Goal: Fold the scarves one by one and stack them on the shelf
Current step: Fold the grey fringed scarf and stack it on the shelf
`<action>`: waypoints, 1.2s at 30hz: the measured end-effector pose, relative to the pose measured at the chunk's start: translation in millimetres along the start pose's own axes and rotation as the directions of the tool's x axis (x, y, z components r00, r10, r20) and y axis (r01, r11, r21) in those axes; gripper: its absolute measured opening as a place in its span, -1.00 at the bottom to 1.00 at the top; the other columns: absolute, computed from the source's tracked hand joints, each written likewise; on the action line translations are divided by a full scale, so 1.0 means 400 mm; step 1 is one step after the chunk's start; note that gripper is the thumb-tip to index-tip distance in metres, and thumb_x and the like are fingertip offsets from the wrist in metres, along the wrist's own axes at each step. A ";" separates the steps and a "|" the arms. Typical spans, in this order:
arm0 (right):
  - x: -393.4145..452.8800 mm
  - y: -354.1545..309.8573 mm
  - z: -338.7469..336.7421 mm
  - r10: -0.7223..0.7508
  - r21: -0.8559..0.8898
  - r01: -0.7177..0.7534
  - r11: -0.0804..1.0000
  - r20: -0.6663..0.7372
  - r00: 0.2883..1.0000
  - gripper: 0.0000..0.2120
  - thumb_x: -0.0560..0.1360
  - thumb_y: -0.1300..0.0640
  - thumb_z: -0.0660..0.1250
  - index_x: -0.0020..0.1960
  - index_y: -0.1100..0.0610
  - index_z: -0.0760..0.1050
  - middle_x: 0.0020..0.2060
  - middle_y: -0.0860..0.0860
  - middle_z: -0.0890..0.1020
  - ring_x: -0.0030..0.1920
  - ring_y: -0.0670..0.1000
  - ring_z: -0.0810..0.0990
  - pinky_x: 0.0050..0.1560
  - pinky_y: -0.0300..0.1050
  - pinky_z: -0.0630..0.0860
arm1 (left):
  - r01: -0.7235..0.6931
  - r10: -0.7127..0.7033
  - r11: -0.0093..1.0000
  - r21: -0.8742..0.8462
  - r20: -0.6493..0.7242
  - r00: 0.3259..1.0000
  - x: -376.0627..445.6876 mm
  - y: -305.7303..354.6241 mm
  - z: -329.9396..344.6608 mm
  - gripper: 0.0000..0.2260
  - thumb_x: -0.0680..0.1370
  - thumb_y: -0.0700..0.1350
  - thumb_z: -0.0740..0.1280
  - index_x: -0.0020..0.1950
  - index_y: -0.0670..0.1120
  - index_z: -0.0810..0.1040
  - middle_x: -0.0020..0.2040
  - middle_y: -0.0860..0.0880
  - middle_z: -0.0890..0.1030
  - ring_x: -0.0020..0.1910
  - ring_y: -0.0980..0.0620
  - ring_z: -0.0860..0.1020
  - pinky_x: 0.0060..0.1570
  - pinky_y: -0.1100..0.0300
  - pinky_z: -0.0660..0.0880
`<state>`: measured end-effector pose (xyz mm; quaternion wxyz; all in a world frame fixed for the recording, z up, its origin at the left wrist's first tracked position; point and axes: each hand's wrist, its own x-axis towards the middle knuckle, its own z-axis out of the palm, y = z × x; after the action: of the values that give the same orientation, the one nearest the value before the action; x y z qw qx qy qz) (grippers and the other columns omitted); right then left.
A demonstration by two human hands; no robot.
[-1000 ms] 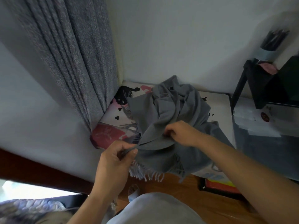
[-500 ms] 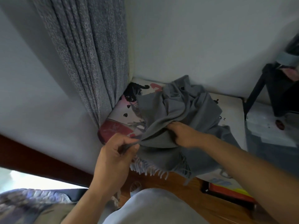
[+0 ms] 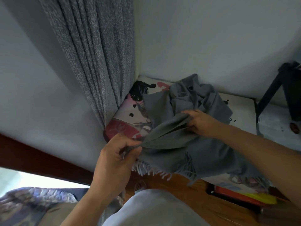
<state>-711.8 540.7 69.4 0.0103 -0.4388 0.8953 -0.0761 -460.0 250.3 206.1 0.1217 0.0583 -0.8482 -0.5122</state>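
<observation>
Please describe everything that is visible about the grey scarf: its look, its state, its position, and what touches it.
The grey scarf looks like soft, woolly woven cloth, plain grey, with a fringe of tassels along its near edge. It is unfolded and crumpled in a loose heap on a cushion with a black cat print, against the wall. The fringed edge hangs over the front. The left hand pinches one edge, and the right hand grips a bunched fold, so the cloth between them is pulled into long creases.

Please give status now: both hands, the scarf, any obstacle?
Left hand pinches grey scarf edge; right hand grips a fold. Scarf bunched on cat-print surface, not folded. Curtain close at left, not touching scarf.
</observation>
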 end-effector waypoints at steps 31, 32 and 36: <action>-0.042 0.054 -1.335 0.415 0.217 -0.406 0.888 -0.759 0.502 -0.65 0.64 0.07 0.27 -0.28 0.19 0.48 -0.31 0.11 0.54 -0.23 0.09 0.47 -0.24 -0.05 0.29 | -0.454 0.536 0.841 0.295 -0.330 0.777 0.816 1.047 -0.331 -0.91 0.60 -0.23 0.35 0.07 -0.17 0.62 0.03 -0.15 0.59 0.04 -0.09 0.55 -0.08 0.23 0.40; -0.043 0.056 -1.352 0.421 0.162 -0.457 0.875 -0.721 0.550 -0.65 0.64 0.04 0.26 -0.25 0.20 0.51 -0.27 0.13 0.56 -0.19 0.11 0.51 -0.24 -0.06 0.32 | -0.430 0.521 0.845 0.317 -0.308 0.796 0.823 1.069 -0.342 -0.91 0.60 -0.24 0.35 0.07 -0.18 0.61 0.02 -0.16 0.58 0.03 -0.11 0.54 -0.05 0.19 0.40; -0.052 0.065 -1.385 0.373 0.135 -0.472 0.871 -0.808 0.457 -0.74 0.63 0.06 0.29 -0.08 0.21 0.63 -0.12 0.12 0.61 -0.05 0.14 0.54 -0.01 -0.04 0.42 | -0.414 0.515 0.836 0.361 -0.258 0.817 0.847 1.062 -0.347 -0.90 0.60 -0.20 0.37 0.09 -0.16 0.62 0.04 -0.13 0.56 0.02 -0.07 0.50 -0.02 0.14 0.38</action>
<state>-766.5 643.2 612.0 -0.4065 -0.1173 0.8803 -0.2146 -738.4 255.2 692.7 0.3808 -0.0469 -0.8667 -0.3188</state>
